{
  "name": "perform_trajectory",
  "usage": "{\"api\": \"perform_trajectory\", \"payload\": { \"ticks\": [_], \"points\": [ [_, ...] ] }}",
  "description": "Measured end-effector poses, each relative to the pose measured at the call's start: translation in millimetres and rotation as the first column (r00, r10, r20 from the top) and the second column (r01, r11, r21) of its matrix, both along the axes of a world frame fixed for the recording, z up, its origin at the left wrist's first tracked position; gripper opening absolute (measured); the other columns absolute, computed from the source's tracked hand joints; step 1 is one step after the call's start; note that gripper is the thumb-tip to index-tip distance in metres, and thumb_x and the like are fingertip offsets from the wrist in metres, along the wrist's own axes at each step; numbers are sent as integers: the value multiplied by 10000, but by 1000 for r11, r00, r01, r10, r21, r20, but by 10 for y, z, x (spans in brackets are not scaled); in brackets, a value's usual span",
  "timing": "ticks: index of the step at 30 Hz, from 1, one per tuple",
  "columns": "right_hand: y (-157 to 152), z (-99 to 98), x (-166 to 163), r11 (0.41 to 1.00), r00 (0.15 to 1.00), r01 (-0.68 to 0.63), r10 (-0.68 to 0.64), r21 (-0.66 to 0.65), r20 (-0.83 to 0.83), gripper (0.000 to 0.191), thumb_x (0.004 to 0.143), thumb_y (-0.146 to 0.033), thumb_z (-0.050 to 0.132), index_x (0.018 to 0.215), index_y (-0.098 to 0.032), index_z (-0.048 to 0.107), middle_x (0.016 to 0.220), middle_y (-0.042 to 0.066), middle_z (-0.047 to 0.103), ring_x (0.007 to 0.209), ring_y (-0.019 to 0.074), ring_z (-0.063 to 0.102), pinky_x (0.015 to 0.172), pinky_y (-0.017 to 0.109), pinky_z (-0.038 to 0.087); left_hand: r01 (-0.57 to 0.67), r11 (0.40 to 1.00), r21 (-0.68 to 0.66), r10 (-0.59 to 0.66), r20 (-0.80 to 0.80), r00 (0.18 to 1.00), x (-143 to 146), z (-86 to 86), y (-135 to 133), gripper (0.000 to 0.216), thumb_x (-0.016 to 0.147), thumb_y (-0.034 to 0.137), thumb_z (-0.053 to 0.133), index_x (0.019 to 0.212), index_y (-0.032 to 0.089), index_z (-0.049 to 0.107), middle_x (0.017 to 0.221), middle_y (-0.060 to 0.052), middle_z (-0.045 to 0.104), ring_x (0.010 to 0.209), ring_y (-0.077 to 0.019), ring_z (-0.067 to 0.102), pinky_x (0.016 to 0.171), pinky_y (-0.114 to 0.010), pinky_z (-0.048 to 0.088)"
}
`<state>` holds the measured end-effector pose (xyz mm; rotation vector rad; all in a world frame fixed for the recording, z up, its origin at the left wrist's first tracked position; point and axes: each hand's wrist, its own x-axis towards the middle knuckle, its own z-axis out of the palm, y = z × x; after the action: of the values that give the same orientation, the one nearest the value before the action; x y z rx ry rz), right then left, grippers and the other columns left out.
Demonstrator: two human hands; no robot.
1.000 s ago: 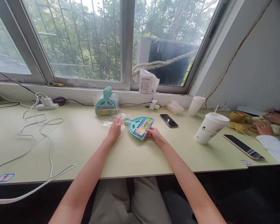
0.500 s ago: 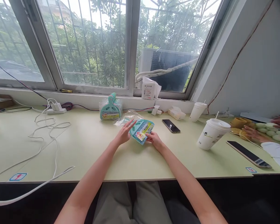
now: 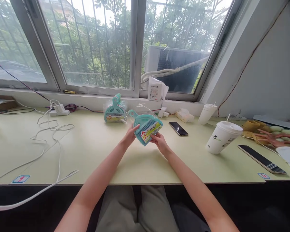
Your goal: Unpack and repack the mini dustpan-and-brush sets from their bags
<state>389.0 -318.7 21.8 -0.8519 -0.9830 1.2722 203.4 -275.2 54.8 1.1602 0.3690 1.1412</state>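
Observation:
Between my hands is a teal mini dustpan and brush set [image 3: 147, 125] with a printed yellow label, held tilted above the table, its looped handle pointing up and left. My left hand [image 3: 130, 135] grips its left edge, thumb on the front. At the lower right, by the label, my right hand [image 3: 160, 143] pinches the edge. Some clear plastic film shows behind the handle. Beyond my left hand, a row of similar teal dustpan sets [image 3: 115, 112] in clear plastic stands upright near the window.
White cables [image 3: 59, 141] snake across the left of the table [image 3: 87, 154]. On the right are a phone [image 3: 178, 128], a tissue pack [image 3: 185, 116], two white cups [image 3: 224, 137] and a larger dark device [image 3: 261, 159]. Another person's hand [image 3: 270, 137] reaches in at the far right.
My left hand has gone from raised open fingers to holding the dustpan set's left edge. The set has turned so its handle shows at upper left. My right hand keeps its hold.

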Motion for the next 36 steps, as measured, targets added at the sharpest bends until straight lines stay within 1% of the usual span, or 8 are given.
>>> {"api": "perform_trajectory", "payload": {
  "ticks": [7, 13, 18, 21, 23, 25, 28, 36],
  "points": [
    [1, -4, 26, 991, 989, 133, -132, 9, -67, 373, 634, -296, 813, 930, -163, 630, 983, 73, 717, 903, 228, 699, 902, 407, 573, 146, 989, 31, -146, 19, 989, 299, -104, -186, 703, 762, 501, 704, 1339, 168, 480, 1306, -154, 575, 1251, -322, 502, 1046, -475, 394],
    [5, -24, 44, 985, 988, 157, -157, 67, 4, 375, 660, -343, 799, 937, -169, 618, 995, 75, 716, 948, 237, 689, 916, 421, 568, 16, 1000, 28, -16, 11, 1000, 331, -140, -199, 759, 770, 517, 687, 1402, 216, 394, 1349, -144, 542, 1249, -300, 507, 1037, -483, 404],
    [41, -20, 99, 972, 978, 201, -206, 122, 30, 387, 682, -378, 771, 967, -173, 607, 1056, 78, 698, 986, 232, 678, 914, 400, 567, 122, 988, -98, -135, -137, 981, 412, -197, -185, 690, 822, 631, 547, 1358, 209, 441, 1362, -148, 529, 1233, -287, 522, 1002, -456, 436],
    [71, -17, 152, 967, 975, 218, -222, 129, 20, 375, 683, -363, 767, 956, -165, 602, 1047, 88, 698, 958, 230, 686, 906, 405, 569, -53, 998, -31, 43, -251, 967, 409, -175, -160, 735, 836, 693, 451, 1415, 252, 353, 1446, -149, 431, 1302, -311, 451, 980, -481, 441],
    [78, -20, 164, 965, 972, 231, -235, 123, 21, 364, 685, -350, 768, 949, -162, 601, 1027, 90, 703, 937, 231, 690, 899, 416, 572, -400, 901, 165, 433, -320, 843, 359, -138, -164, 759, 837, 668, 481, 1452, 281, 260, 1512, -138, 319, 1374, -299, 352, 1017, -477, 403],
    [72, -23, 148, 967, 971, 228, -234, 117, 40, 359, 694, -348, 766, 953, -161, 602, 1010, 90, 706, 921, 233, 693, 894, 430, 574, -621, 641, 450, 765, -304, 568, 286, -79, -192, 708, 860, 620, 492, 1437, 270, 277, 1520, -132, 281, 1401, -273, 290, 1061, -455, 353],
    [51, -30, 91, 977, 977, 183, -193, 110, 87, 376, 684, -353, 780, 957, -160, 609, 976, 84, 712, 892, 238, 698, 881, 451, 579, -492, 399, 774, 905, -247, 345, 192, 36, -252, 451, 914, 546, 443, 1228, 230, 516, 1337, -110, 491, 1273, -248, 427, 1041, -418, 357],
    [21, -86, -23, 997, 972, 22, -38, 70, 231, 438, 624, -397, 824, 945, -169, 631, 892, 64, 726, 794, 229, 701, 813, 467, 601, -115, 459, 881, 878, -431, 207, 177, 73, -300, 100, 895, 267, 535, 856, 201, 599, 900, -67, 619, 910, -217, 569, 723, -302, 443]
  ]
}}
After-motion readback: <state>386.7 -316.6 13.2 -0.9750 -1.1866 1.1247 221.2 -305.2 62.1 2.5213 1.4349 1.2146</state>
